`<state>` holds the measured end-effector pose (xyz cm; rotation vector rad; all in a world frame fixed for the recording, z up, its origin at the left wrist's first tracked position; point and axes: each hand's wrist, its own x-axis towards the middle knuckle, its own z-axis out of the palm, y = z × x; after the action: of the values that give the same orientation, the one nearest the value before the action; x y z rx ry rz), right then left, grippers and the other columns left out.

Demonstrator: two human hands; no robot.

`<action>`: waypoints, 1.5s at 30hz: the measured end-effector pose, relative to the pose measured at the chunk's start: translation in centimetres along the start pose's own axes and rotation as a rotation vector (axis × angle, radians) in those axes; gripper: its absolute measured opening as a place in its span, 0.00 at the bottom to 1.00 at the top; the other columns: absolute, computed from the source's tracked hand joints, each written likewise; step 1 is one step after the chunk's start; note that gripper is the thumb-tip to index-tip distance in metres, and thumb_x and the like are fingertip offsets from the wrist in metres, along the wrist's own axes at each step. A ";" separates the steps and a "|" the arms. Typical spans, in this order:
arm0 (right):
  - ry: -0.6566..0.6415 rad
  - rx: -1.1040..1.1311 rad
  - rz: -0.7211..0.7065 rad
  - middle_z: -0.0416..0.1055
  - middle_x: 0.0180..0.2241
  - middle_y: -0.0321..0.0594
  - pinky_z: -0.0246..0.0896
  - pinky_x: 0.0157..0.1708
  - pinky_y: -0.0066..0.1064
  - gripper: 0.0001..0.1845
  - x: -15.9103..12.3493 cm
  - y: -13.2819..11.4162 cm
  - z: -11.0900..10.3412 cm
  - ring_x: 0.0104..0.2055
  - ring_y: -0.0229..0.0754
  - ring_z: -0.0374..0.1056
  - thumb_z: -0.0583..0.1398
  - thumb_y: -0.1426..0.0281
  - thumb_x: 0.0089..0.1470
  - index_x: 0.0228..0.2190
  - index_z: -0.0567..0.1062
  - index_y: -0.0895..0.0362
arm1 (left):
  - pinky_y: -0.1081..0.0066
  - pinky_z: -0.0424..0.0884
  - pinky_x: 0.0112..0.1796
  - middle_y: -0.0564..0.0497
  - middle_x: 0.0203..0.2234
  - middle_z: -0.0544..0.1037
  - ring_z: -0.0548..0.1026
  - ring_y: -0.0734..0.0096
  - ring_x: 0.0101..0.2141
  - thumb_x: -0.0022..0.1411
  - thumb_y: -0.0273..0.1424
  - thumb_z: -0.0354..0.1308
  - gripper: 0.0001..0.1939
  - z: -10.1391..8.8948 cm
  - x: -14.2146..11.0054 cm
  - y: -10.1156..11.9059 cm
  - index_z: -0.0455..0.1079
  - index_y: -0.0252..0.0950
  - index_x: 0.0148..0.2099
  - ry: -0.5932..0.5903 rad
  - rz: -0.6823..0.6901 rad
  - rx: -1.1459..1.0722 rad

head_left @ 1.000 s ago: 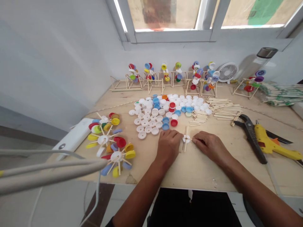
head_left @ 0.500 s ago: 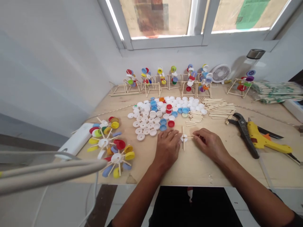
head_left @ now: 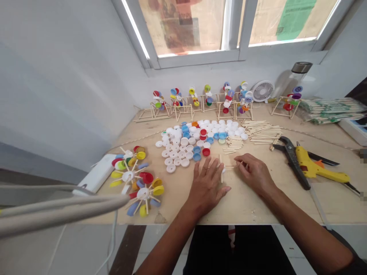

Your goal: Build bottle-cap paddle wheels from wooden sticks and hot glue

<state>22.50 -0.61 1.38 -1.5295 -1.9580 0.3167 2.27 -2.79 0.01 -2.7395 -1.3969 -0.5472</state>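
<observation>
Item: white bottle-cap hub (head_left: pixel 223 170) with wooden craft sticks (head_left: pixel 221 173) through it, lying on the plywood bench (head_left: pixel 252 206) between both hands. Right hand (head_left: pixel 254 175) is pinching one stick's end; left hand (head_left: pixel 206 187) is resting open, just beside the hub.

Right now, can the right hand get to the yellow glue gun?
Probably yes: only the black pliers lie between the right hand and the yellow glue gun, and it could pass over them.

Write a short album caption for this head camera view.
Left hand and right hand at crossed craft sticks beside white bottle caps.
</observation>
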 end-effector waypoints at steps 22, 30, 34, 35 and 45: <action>0.162 0.186 0.091 0.74 0.32 0.38 0.59 0.27 0.28 0.11 0.2 -0.1 -0.1 0.26 0.35 0.63 0.54 0.69 0.54 0.34 0.75 0.57 | 0.44 0.45 0.57 0.43 0.59 0.62 0.53 0.48 0.61 0.60 0.47 0.50 0.29 0.3 0.1 0.1 0.61 0.40 0.59 0.050 0.005 0.047; 0.175 0.198 0.101 0.74 0.33 0.39 0.59 0.27 0.29 0.11 0.2 0.0 -0.1 0.26 0.36 0.63 0.54 0.69 0.53 0.35 0.76 0.57 | 0.48 0.49 0.56 0.43 0.57 0.65 0.55 0.50 0.60 0.62 0.41 0.50 0.27 0.0 0.1 0.1 0.58 0.36 0.60 0.092 -0.067 -0.041; 0.201 0.207 0.112 0.75 0.33 0.39 0.59 0.27 0.29 0.11 0.2 0.1 -0.1 0.26 0.36 0.63 0.54 0.69 0.53 0.35 0.76 0.57 | 0.53 0.53 0.55 0.44 0.50 0.72 0.61 0.55 0.55 0.63 0.32 0.49 0.20 -0.2 0.2 -0.5 0.62 0.34 0.57 0.180 -0.189 -0.123; 0.205 0.207 0.113 0.75 0.33 0.39 0.59 0.28 0.29 0.11 0.2 0.1 -0.1 0.26 0.36 0.63 0.54 0.69 0.53 0.35 0.76 0.57 | 0.54 0.54 0.54 0.44 0.48 0.74 0.63 0.55 0.54 0.62 0.30 0.49 0.18 -0.3 0.2 -0.6 0.65 0.34 0.54 0.195 -0.213 -0.130; 0.200 0.205 0.095 0.75 0.32 0.40 0.60 0.28 0.30 0.13 0.2 0.4 0.0 0.26 0.37 0.64 0.54 0.67 0.53 0.34 0.76 0.57 | 0.59 0.63 0.44 0.49 0.30 0.77 0.72 0.64 0.37 0.59 0.26 0.50 0.14 -1.0 -1.0 0.8 0.71 0.38 0.46 0.187 -0.302 -0.345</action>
<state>22.76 -0.30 1.25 -1.4633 -1.6495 0.3771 2.12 -4.23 0.75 -2.6302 -1.8261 -1.1249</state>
